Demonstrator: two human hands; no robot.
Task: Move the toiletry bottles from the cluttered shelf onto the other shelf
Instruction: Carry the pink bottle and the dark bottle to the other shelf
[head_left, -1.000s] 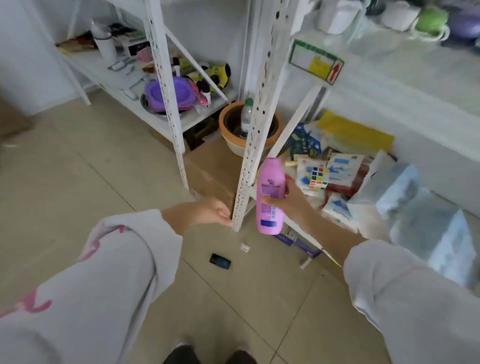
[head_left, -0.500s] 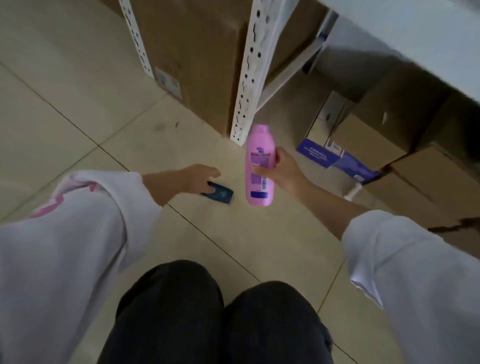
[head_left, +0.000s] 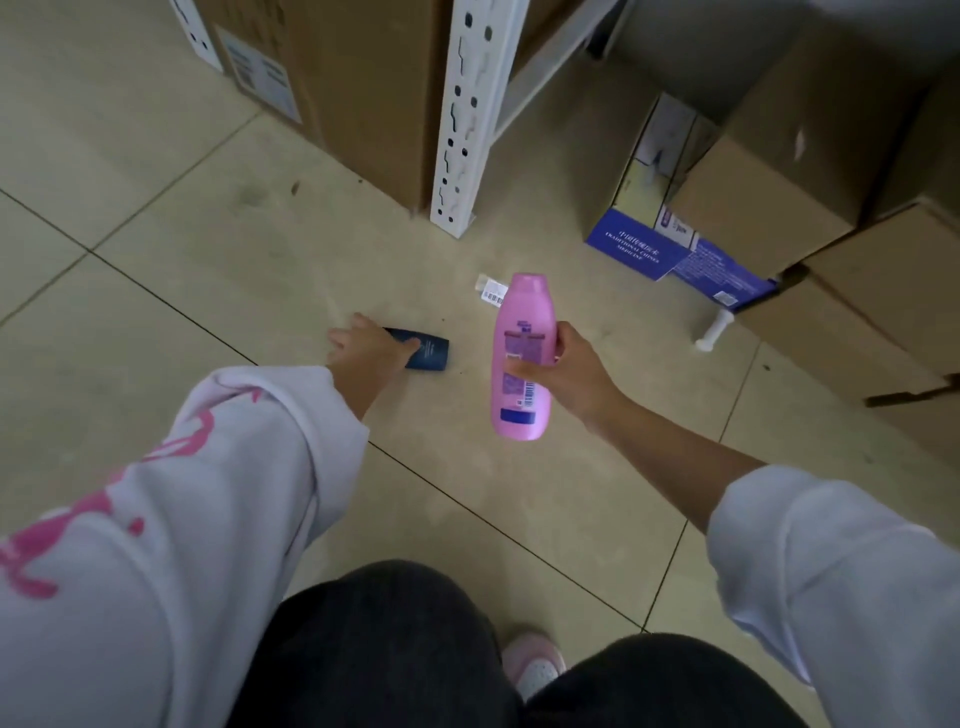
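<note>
Okay, left hand (head_left: 370, 347) reaches far forward and down to the floor (head_left: 218, 291), arm nearly straight, white sleeve with pink print bunched at the wrist. Fingers (head_left: 410, 345) lie over the near end of a dark blue bottle (head_left: 428, 352) that lies flat on the tile; palm covers its left end, so can't tell if the grip is closed around it or just pressing on top. Right hand (head_left: 576, 371) is raised above the floor, forearm bare, sleeve pushed up toward the elbow. It is clamped on a pink bottle (head_left: 522, 358), thumb across the label side, other fingers wrapped behind; bottle upright, cap end up, tilted slightly.

White shelf post (head_left: 460, 119) foots on the floor beyond both hands, a brown carton (head_left: 363, 88) just to its left. Right of the post, a blue-and-white box (head_left: 652, 208) and stacked cartons (head_left: 789, 202) crowd the far right edge of the floor. A small barcode tag (head_left: 491, 290) lies just behind the pink bottle's cap, a white pump part (head_left: 717, 330) near the cartons. Open tile left of the dark blue bottle and between the hands and the knees. Dark trousers and a pink shoe (head_left: 535, 662) at the bottom edge.
</note>
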